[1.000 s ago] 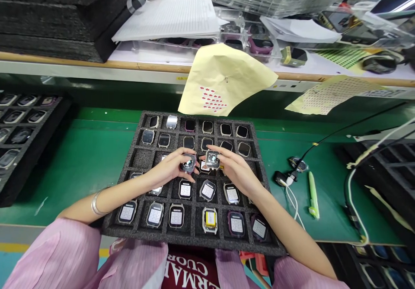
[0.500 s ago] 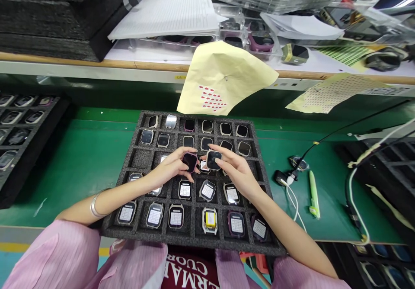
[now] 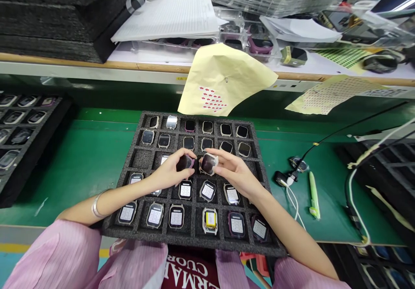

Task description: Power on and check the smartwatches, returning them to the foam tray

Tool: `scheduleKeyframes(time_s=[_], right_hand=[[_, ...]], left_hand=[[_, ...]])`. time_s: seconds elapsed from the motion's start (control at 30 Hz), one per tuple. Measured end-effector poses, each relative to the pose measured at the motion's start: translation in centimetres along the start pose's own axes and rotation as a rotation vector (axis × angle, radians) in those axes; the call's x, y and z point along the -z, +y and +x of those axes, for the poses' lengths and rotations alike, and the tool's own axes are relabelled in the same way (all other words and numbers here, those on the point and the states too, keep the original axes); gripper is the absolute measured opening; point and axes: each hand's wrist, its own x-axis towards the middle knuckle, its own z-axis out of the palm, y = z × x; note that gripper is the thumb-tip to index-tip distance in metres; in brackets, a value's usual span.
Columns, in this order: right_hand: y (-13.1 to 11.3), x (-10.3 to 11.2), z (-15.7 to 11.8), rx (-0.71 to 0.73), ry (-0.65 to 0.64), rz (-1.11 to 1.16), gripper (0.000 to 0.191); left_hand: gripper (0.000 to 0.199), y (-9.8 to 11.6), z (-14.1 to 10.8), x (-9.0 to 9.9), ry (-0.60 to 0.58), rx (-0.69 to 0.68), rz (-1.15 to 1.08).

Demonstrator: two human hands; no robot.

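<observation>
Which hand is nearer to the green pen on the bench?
The right. The right hand is over the foam tray, left of the green pen; the left hand is over the tray too, farther left from the pen.

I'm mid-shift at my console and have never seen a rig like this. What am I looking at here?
There is no robot: these are a person's own bare hands, seen by one camera on the person's head, looking forward and down. All the pictures come from it.

The left hand holds a purple-edged watch body; the right hand holds a pale-edged one. Both are above a dark compartment tray of similar strapless watch bodies. One in its front row shows a yellow part.

The tray lies partly on a green bench, with a green pen and cables to its right. Behind, a yellow sheet hangs from a shelf.
</observation>
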Motion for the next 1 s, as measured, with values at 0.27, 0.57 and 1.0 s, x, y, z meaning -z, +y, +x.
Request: scheduleKeyframes(time_s=[0.27,0.57,1.0], right_hand=[[0.32,0.1,-0.12,-0.006,-0.049,-0.016,0.036],[0.28,-0.08,0.04,0.016,0.002,-0.002,0.037],[-0.07,-0.1,-0.02,0.021,0.04,-0.069,0.035]], left_hand=[[0.026,0.34,-0.28,0.11,0.007,-0.154,0.206],[0.031,-0.37,-0.04,0.1,0.018,-0.195,0.167],[0.026,0.24,-0.1,0.25,0.04,-0.187,0.222]])
